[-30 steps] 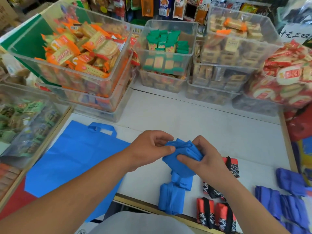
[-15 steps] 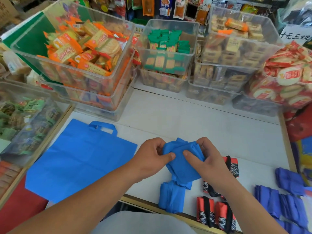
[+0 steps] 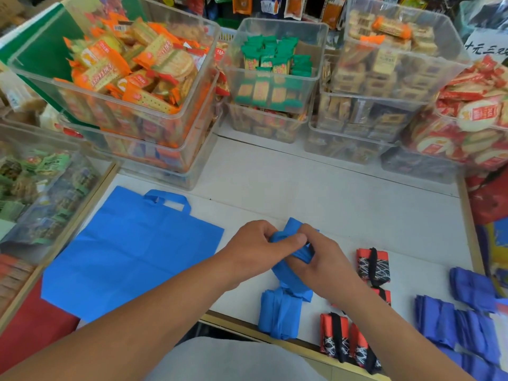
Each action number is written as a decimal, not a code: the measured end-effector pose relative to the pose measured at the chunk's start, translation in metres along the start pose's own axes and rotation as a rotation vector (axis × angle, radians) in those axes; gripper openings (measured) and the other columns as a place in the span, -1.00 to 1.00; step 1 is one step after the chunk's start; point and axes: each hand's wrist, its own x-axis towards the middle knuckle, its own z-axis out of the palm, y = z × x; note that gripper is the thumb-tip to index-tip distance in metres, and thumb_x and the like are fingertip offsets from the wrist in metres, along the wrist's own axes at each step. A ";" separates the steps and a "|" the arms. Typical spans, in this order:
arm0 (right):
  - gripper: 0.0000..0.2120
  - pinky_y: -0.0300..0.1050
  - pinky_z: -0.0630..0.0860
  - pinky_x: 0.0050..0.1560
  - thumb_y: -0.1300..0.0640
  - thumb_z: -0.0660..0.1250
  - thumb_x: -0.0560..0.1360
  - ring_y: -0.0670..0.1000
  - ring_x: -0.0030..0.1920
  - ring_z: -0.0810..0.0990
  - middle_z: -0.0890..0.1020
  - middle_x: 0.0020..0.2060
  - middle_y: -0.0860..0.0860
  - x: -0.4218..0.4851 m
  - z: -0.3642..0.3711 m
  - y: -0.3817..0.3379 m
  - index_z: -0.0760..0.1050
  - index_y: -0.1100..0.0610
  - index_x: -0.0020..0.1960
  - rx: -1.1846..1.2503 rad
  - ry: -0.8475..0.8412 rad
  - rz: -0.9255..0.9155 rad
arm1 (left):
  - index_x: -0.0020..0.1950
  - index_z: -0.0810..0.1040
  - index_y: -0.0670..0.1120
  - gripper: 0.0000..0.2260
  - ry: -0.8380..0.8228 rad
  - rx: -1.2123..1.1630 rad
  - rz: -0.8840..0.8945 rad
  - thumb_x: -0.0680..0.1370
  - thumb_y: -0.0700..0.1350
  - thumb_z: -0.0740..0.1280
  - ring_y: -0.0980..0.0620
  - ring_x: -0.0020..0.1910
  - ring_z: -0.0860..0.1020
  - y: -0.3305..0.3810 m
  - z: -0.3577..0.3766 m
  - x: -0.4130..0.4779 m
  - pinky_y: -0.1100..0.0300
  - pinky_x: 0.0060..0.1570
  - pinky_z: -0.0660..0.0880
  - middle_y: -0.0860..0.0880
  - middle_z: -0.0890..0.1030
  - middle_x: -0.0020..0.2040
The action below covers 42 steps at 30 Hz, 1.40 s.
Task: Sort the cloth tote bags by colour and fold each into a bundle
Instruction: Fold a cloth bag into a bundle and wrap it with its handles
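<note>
Both hands work a light blue tote bag (image 3: 292, 229) scrunched into a tight bundle over the white counter (image 3: 316, 196). My left hand (image 3: 259, 247) grips its left side, thumb across the top. My right hand (image 3: 320, 259) curls round its right side and covers most of it. Just below lies a finished light blue bundle (image 3: 279, 314). A flat, unfolded light blue tote bag (image 3: 129, 254) with a loop handle lies at the left. Red-and-black bundles (image 3: 372, 264) (image 3: 345, 339) sit to the right, and darker blue bundles (image 3: 453, 323) at the far right.
Clear plastic bins of packaged biscuits line the back: orange packs (image 3: 132, 78), green packs (image 3: 275, 70), tan packs (image 3: 384, 50) and red packs (image 3: 472, 116). Another bin (image 3: 35, 188) stands at the left. The counter's wooden front edge (image 3: 236, 325) runs close to my body.
The blue bag has been squeezed from a loose wad into a smaller, tighter bundle. My hands have closed in together, the left thumb now over the top.
</note>
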 end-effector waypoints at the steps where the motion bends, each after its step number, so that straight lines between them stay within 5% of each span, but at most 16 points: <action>1: -0.77 -0.06 0.38 -0.37 0.08 0.45 0.46 -0.08 -0.40 0.39 0.49 -0.32 -0.13 0.002 0.001 -0.002 0.38 -0.05 -0.14 -0.010 0.001 0.016 | 0.00 0.59 -0.08 -0.61 0.034 0.021 0.008 0.44 0.21 0.51 0.16 -0.24 0.59 -0.002 0.001 0.001 0.24 -0.22 0.56 0.04 0.62 -0.18; 5: -0.78 -0.14 0.59 -0.18 0.15 0.54 0.44 -0.08 -0.19 0.63 0.65 -0.17 -0.16 0.001 -0.014 -0.013 0.57 -0.09 -0.04 0.222 -0.018 0.136 | 0.02 0.59 -0.12 -0.69 0.046 -0.055 0.019 0.50 0.08 0.51 -0.03 -0.11 0.69 -0.007 -0.005 0.004 -0.02 -0.05 0.67 -0.12 0.68 -0.06; 9: -0.64 -0.12 0.65 -0.07 0.29 0.54 0.44 0.02 -0.03 0.69 0.69 -0.01 -0.05 -0.013 -0.020 -0.024 0.59 0.01 0.16 0.570 0.033 0.144 | 0.00 0.54 -0.19 -0.80 -0.028 -0.317 0.022 0.56 -0.10 0.47 -0.05 -0.11 0.69 -0.006 -0.010 0.003 0.07 -0.08 0.67 -0.19 0.62 -0.02; 14: -0.74 -0.18 0.62 -0.13 0.15 0.54 0.45 -0.04 -0.08 0.69 0.70 -0.07 -0.08 -0.012 -0.009 -0.025 0.60 -0.01 0.09 0.518 0.134 0.164 | -0.01 0.56 -0.15 -0.80 -0.079 -0.472 -0.049 0.54 -0.07 0.49 -0.05 -0.08 0.68 -0.011 -0.007 -0.001 0.07 -0.03 0.64 -0.19 0.64 -0.02; 18: -0.79 -0.30 0.57 -0.16 0.20 0.52 0.48 -0.11 -0.14 0.67 0.71 -0.12 -0.12 -0.013 -0.019 -0.023 0.62 0.01 0.07 0.462 0.061 0.113 | 0.19 0.65 -0.20 -0.51 -0.221 -0.574 -0.219 0.52 0.19 0.42 -0.01 -0.04 0.67 -0.004 -0.014 -0.001 0.15 0.01 0.60 -0.15 0.71 0.00; 20: -0.80 -0.30 0.56 -0.16 0.21 0.52 0.47 -0.10 -0.14 0.67 0.70 -0.12 -0.09 -0.014 -0.021 -0.020 0.63 0.03 0.06 0.442 0.023 0.081 | 0.22 0.63 -0.25 -0.47 -0.242 -0.535 -0.214 0.49 0.17 0.44 0.07 -0.10 0.66 -0.004 -0.014 0.001 0.21 -0.04 0.57 -0.09 0.71 -0.05; 25: -0.79 -0.31 0.52 -0.05 0.19 0.51 0.48 -0.02 -0.04 0.64 0.67 -0.06 -0.08 -0.011 -0.029 -0.011 0.63 0.01 0.09 0.330 -0.048 -0.033 | 0.09 0.68 -0.18 -0.74 -0.362 -0.550 -0.282 0.55 0.00 0.45 0.06 -0.13 0.60 -0.005 -0.019 0.001 0.21 -0.07 0.55 -0.09 0.69 -0.07; 28: -0.78 -0.28 0.53 -0.04 0.21 0.50 0.50 0.02 -0.02 0.64 0.65 -0.04 -0.08 -0.010 -0.029 -0.004 0.62 -0.01 0.11 0.264 -0.084 -0.095 | -0.04 0.66 -0.15 -0.87 -0.339 -0.457 -0.239 0.59 -0.09 0.43 0.06 -0.17 0.57 -0.004 -0.017 0.003 0.20 -0.13 0.51 -0.06 0.67 -0.14; 32: -0.75 -0.33 0.51 0.00 0.22 0.49 0.51 -0.03 0.01 0.64 0.64 -0.03 -0.13 -0.011 -0.027 0.003 0.60 -0.04 0.11 0.163 -0.072 -0.146 | 0.04 0.63 -0.17 -0.77 -0.204 -0.134 -0.183 0.57 -0.01 0.45 -0.02 -0.15 0.52 -0.007 -0.012 0.008 0.15 -0.20 0.47 -0.09 0.65 -0.11; 36: -0.77 -0.32 0.49 0.06 0.20 0.48 0.52 -0.06 0.03 0.60 0.59 -0.05 -0.17 -0.012 -0.013 0.010 0.59 -0.06 0.09 0.044 -0.072 -0.190 | -0.04 0.59 -0.15 -0.86 -0.066 0.109 -0.066 0.57 -0.08 0.42 0.10 -0.26 0.49 -0.008 -0.002 0.007 0.24 -0.30 0.46 0.00 0.56 -0.21; 39: -0.76 -0.32 0.46 0.01 0.19 0.46 0.53 -0.14 0.01 0.57 0.56 -0.05 -0.16 -0.015 -0.002 0.010 0.53 -0.13 0.04 -0.023 -0.015 -0.136 | -0.03 0.53 -0.07 -0.96 0.085 0.421 0.172 0.59 -0.12 0.34 0.11 -0.19 0.53 -0.009 0.011 0.004 0.11 -0.13 0.57 0.07 0.55 -0.17; 42: -0.74 -0.32 0.47 -0.22 0.14 0.49 0.52 -0.20 -0.17 0.57 0.57 -0.16 -0.09 -0.014 0.000 0.003 0.41 -0.04 0.01 0.110 0.122 0.058 | 0.04 0.57 -0.01 -0.95 0.122 0.324 0.224 0.62 -0.08 0.32 0.12 -0.11 0.57 -0.006 0.010 0.008 0.17 -0.05 0.56 0.10 0.60 -0.09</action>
